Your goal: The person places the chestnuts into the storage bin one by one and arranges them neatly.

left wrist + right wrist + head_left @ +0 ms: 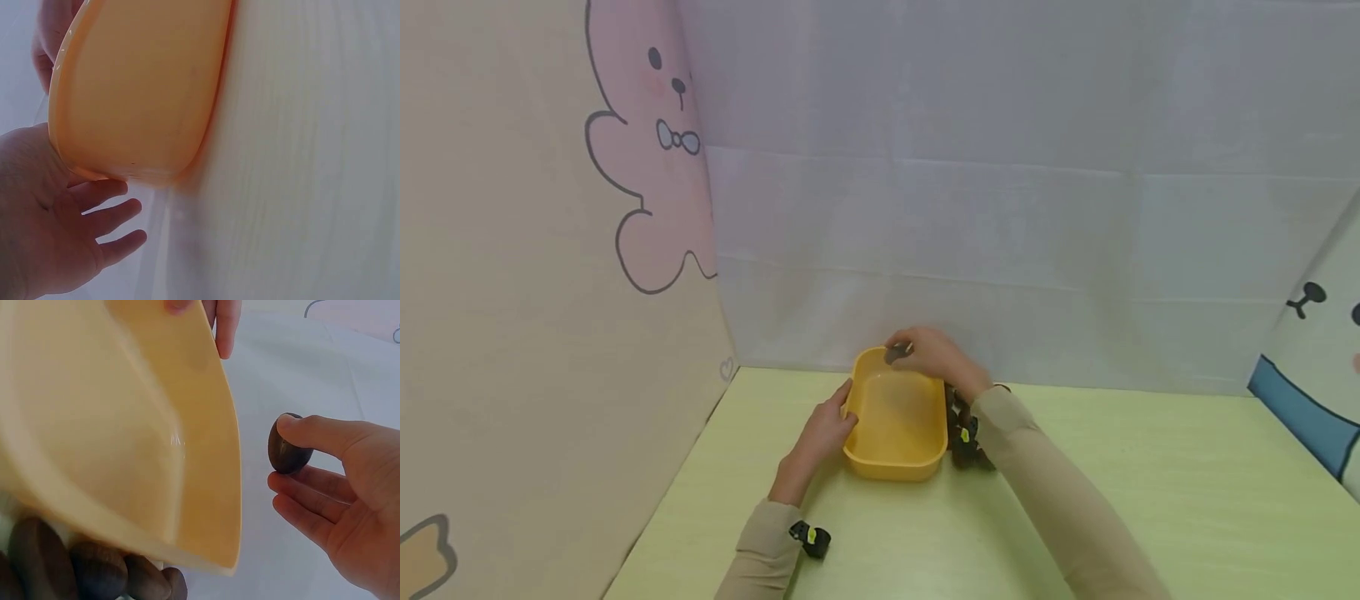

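Observation:
A yellow plastic tub [897,425] with rounded corners stands near the back of the table, its inside bare. My left hand [825,433] grips its left rim, thumb inside and fingers outside; the left wrist view shows this hand [62,219] against the tub's outer wall. Over the far end of the tub, my right hand [934,357] pinches a dark brown egg-shaped object [289,444] between thumb and fingers. More dark egg-shaped objects [99,570] lie along the tub's right side, partly hidden by the right arm in the head view.
A pale curtain [1000,250] hangs directly behind the tub. The light green tabletop [1187,483] extends to the right and in front. At the left stands a wall panel [512,292] with a pink cartoon bear. Black straps with small devices [811,538] are on the wrists.

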The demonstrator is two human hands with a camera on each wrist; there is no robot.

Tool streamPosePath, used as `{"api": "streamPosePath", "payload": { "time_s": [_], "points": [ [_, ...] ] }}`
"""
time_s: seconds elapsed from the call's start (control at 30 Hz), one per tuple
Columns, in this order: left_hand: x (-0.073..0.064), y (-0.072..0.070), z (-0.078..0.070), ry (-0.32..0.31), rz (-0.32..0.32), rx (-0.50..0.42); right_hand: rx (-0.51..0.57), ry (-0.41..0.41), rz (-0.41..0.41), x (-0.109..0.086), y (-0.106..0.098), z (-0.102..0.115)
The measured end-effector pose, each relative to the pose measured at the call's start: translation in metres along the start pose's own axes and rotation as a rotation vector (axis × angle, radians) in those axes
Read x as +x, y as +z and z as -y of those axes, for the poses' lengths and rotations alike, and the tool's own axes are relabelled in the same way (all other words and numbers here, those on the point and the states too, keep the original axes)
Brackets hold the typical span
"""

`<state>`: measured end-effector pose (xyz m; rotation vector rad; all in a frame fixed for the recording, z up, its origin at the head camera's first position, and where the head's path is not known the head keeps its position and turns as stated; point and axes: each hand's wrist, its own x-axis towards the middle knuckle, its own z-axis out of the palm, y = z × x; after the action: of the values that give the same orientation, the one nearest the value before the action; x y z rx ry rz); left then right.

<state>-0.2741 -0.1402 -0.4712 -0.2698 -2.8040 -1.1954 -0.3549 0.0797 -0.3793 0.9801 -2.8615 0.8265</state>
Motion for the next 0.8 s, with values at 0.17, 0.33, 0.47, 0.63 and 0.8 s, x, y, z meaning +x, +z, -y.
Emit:
{"api": "streamPosePath", "payload": {
  "time_s": [0.17, 0.33, 0.47, 0.63, 0.8],
  "points": [
    [0.001, 0.0, 0.002, 0.024, 0.007, -0.053, 0.029, 0.02, 0.046, 0.015, 0.007, 0.003],
    [-0.001, 0.004, 0.005, 0.011, 0.031, -0.053, -0.054, 0.031, 0.177, 0.023, 0.018, 0.003],
    [-0.003, 0.004, 0.005, 0.01, 0.018, -0.053, -0.087, 0.03, 0.234, 0.029, 0.023, 0.005],
    [-0.003, 0.001, 0.003, 0.017, 0.009, -0.062, -0.157, 0.032, 0.286, 0.035, 0.029, 0.008],
    [-0.003, 0.001, 0.001, 0.016, 0.01, -0.053, -0.199, 0.105, 0.335, 0.038, 0.035, 0.005]
  ]
}}
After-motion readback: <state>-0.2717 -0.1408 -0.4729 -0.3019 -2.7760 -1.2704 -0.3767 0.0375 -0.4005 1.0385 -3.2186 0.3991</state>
